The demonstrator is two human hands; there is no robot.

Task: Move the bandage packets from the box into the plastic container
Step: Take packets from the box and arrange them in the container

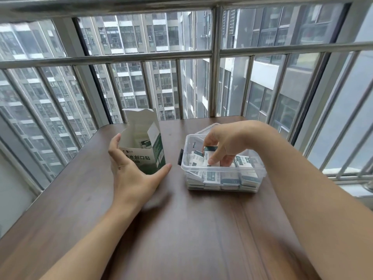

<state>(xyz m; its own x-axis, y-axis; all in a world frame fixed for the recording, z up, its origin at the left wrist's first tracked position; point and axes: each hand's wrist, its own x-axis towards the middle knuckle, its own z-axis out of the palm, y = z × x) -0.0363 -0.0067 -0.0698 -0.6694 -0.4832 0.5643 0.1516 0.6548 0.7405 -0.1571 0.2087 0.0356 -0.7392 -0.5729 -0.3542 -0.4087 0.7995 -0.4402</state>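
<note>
Dark wooden table (pixel 181 229), metal window bars (pixel 215 63), grey apartment towers (pixel 129 41) outside

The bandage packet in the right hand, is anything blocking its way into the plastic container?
Nothing visible does. The right hand already holds the bandage packet inside the open-topped plastic container, just above the packets lying there.

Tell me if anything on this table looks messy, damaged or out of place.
Little stands out. The box has a roughly torn top flap, and the upper packets in the plastic container lie jumbled and tilted over neat stacks below. Nothing has spilled onto the table.
</note>
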